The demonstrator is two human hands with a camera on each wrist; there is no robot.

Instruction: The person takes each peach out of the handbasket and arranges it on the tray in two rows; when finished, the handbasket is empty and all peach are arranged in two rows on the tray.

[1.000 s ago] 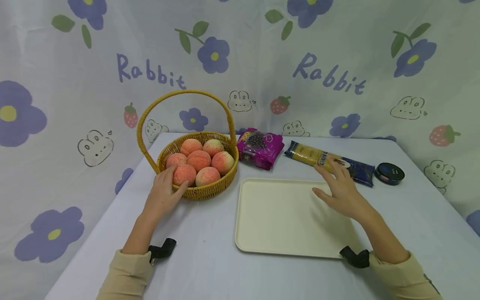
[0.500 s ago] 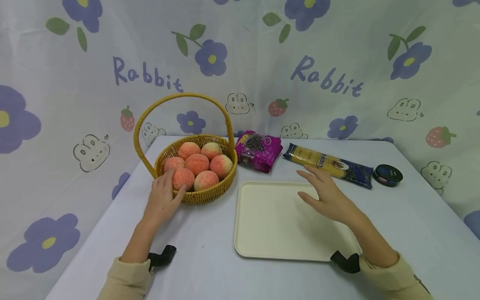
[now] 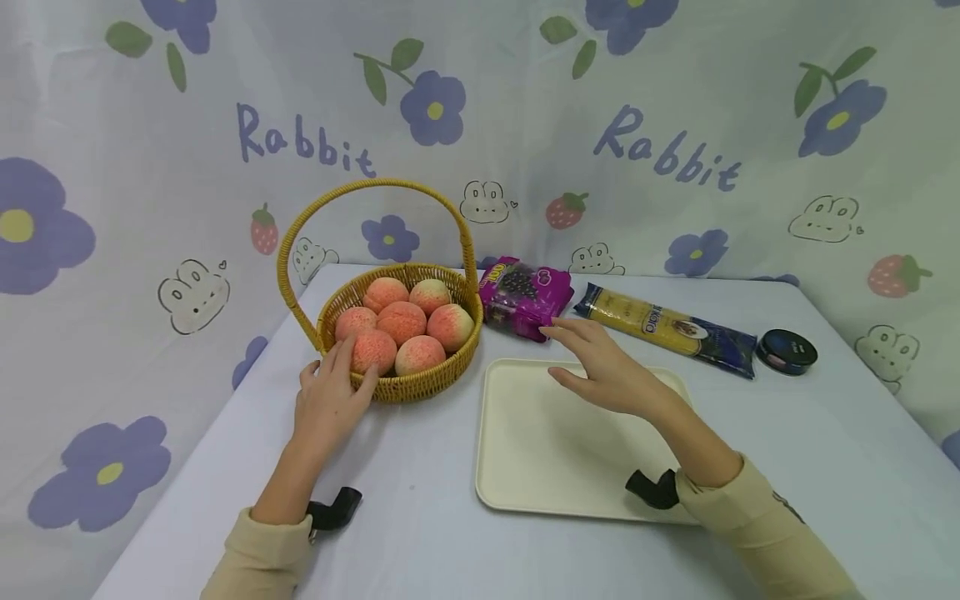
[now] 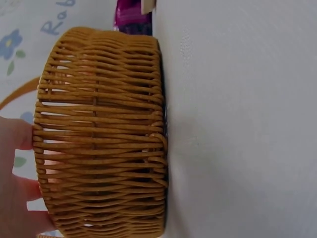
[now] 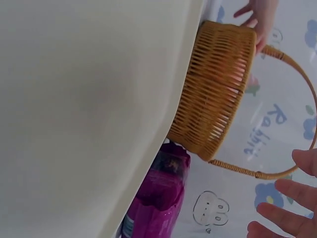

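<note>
Beneath the loosely spread fingers of the right hand [image 3: 603, 371], which hold nothing, lies a cream tray [image 3: 555, 467], flat on a white table [image 3: 420, 508], its raised rim probably meant to stop things sliding off. The left hand [image 3: 333, 396] reaches over the near left rim of a woven basket [image 3: 408, 389], thumb and index finger flanking the nearest peach [image 3: 374, 351]; whether they pinch it cannot be told. The arched handle [image 3: 378, 183] stands upright, which seems to leave room for a reach from the side. Beyond those left fingertips, six more peaches [image 3: 401, 322] nestle together, the basket's wall likely keeping them from rolling. Past the right fingertips, a purple bag [image 3: 521, 292] picturing dark grapes sits just beside the basket. Beyond the right fingers and to their right, a long yellow and blue packet [image 3: 660, 329] lies slantwise on its broad side, a steady rest for something so narrow. Just beside its right end, a round dark tin [image 3: 787, 351] lies flat.
</note>
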